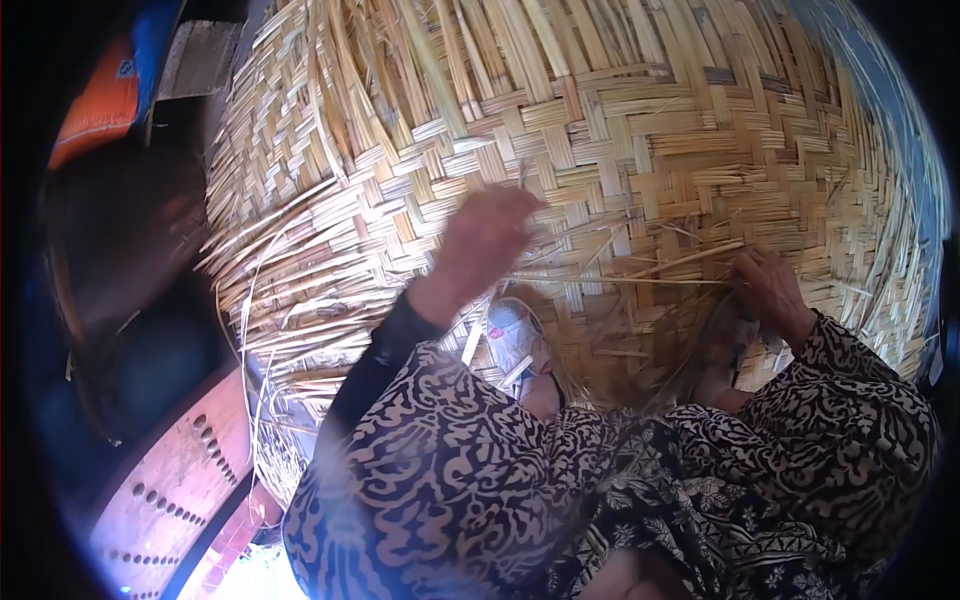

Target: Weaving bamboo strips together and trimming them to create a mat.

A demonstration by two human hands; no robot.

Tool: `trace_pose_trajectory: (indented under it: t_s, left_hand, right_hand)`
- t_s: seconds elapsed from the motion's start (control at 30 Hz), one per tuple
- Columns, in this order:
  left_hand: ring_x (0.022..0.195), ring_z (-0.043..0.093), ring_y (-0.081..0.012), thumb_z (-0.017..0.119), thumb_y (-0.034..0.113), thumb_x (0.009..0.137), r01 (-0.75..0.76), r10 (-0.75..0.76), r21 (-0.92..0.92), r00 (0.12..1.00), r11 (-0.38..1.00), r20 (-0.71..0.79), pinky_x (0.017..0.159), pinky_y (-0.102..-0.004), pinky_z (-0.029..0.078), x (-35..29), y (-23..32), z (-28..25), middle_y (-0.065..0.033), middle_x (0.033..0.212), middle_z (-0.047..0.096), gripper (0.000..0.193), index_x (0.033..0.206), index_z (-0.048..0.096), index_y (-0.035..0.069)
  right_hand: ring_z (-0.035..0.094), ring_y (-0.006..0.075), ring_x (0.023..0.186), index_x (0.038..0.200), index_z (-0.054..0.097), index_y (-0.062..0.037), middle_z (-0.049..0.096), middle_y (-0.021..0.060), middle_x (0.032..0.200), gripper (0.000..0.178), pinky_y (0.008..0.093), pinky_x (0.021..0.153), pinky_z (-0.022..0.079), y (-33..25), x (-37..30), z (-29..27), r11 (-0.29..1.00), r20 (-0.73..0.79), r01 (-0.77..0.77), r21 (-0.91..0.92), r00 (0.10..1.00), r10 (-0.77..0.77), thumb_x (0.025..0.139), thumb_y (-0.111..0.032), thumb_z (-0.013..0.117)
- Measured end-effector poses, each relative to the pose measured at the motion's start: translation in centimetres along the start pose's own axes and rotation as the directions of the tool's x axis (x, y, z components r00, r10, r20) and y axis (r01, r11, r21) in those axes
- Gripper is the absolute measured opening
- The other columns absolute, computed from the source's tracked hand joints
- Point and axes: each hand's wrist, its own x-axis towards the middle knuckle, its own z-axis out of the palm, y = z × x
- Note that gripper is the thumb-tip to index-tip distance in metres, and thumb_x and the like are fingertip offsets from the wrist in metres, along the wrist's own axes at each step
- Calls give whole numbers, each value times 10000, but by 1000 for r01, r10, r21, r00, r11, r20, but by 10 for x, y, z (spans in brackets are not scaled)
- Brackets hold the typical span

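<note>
A large mat of flat, straw-coloured strips [650,130] spreads in front of me and under my feet, woven in a crossing pattern. My left hand [480,245] is over the weave left of the middle, blurred by motion. Its fingers look curled together, and what they hold, if anything, is too blurred to name. Farther right, my right hand [768,290] is low over the mat. Its fingers are closed on the ends of thin strips [680,272], which run leftward across the weave toward the space below my left hand.
My left foot [515,335], in a patterned covering, rests on the mat; the other is partly hidden near my right hand. Long unwoven ends [290,300] fan out at left. A pink panel with rows of holes [170,490] and an orange item [95,105] stand farther left.
</note>
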Motion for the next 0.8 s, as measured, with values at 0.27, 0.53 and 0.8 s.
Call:
trace_pose_trajectory:
  t_s: [0.27, 0.53, 0.8]
  left_hand:
    - [766, 487, -256, 559, 161, 576, -124, 102, 192, 988, 974, 120, 694, -367, 408, -35, 34, 78, -85, 804, 497, 388, 955, 551, 77]
    - [759, 471, -249, 536, 148, 642, -239, 166, 279, 951, 930, 260, 624, -366, 374, -17, 37, 86, -81, 769, 490, 307, 939, 516, 74]
    - [706, 469, -255, 538, 153, 634, -399, 321, 294, 905, 868, 280, 573, -369, 363, -17, 36, 101, -89, 728, 465, 235, 846, 512, 56]
  right_hand:
    - [512, 234, 700, 765, 474, -96, 501, 62, 703, 141, 358, 634, 394, -21, 24, 15, 872, -311, 452, -187, 815, -489, 666, -163, 549]
    - [520, 228, 683, 786, 507, -112, 501, 38, 683, 173, 326, 609, 411, 2, -15, -28, 964, -821, 267, -8, 549, -159, 653, -92, 615]
    - [522, 250, 683, 781, 559, -80, 518, 73, 697, 100, 337, 616, 415, 64, -81, 5, 977, -876, -105, 185, 433, 212, 690, -83, 600]
